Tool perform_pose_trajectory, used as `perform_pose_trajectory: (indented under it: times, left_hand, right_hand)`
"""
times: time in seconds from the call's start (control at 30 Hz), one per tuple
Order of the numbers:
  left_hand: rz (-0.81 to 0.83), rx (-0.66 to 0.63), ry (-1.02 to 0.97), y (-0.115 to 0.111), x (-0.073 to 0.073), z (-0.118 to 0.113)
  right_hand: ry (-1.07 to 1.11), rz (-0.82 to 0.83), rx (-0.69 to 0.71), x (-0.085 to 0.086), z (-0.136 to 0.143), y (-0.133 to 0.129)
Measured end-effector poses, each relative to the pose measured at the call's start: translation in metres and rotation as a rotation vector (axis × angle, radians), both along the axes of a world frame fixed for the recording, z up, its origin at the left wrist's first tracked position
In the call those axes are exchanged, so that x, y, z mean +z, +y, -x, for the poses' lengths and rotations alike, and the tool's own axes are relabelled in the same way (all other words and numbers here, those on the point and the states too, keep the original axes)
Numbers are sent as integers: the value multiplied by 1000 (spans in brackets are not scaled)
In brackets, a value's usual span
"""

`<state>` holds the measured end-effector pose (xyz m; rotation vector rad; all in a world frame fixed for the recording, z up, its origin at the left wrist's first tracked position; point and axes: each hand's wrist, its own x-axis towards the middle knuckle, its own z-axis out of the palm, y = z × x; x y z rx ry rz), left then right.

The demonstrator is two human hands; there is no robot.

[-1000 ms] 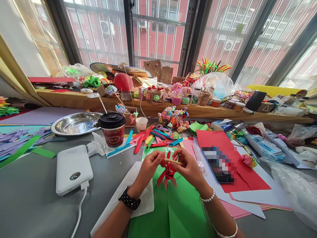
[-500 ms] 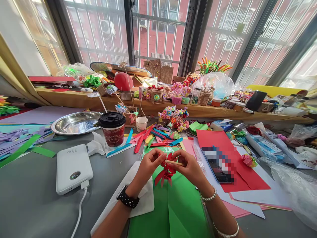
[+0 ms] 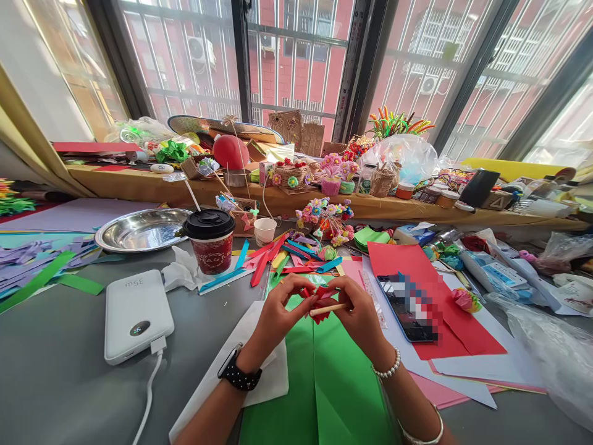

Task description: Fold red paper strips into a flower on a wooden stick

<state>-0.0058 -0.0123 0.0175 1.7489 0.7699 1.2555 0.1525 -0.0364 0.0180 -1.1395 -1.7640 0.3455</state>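
Over the green paper [image 3: 345, 383], my left hand [image 3: 285, 309] is closed on the left side of a red paper flower [image 3: 320, 298]. My right hand [image 3: 356, 308] is closed too, its fingers at the flower's right side, and a thin pale wooden stick [image 3: 328, 309] sticks out of it to the left, across the front of the flower. Fingers of both hands hide parts of the red petals. A white sheet [image 3: 273, 377] lies under my left wrist.
A lidded cup [image 3: 212, 250], a white power bank [image 3: 138, 316] and a metal plate [image 3: 113, 238] stand left. Coloured strips [image 3: 264, 262] lie beyond my hands. To the right are a phone [image 3: 403, 309] on red paper [image 3: 477, 337] and a plastic bag [image 3: 551, 352].
The red flower has turned and its lower petals no longer hang down in view. My hands have shifted around it, and the stick sits slightly lower.
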Motion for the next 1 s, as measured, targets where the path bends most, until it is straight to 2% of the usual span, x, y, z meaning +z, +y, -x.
perform_pose_trajectory:
  times: [0.2,0.47,0.77,1.0]
  left_hand:
    - [-37,11,5,-2,1,0]
    - [-56,24,7,-4,2,-2]
    - [20,-95,58,-4,11,1]
    - [-17,-149,151,-7,11,4]
  right_hand:
    - [4,-67,19,-1,0,-1]
    - [3,-54,37,-1,1,-1]
    - [-4,-54,33,-2,3,0]
    - [-8,-25,59,-4,3,-1]
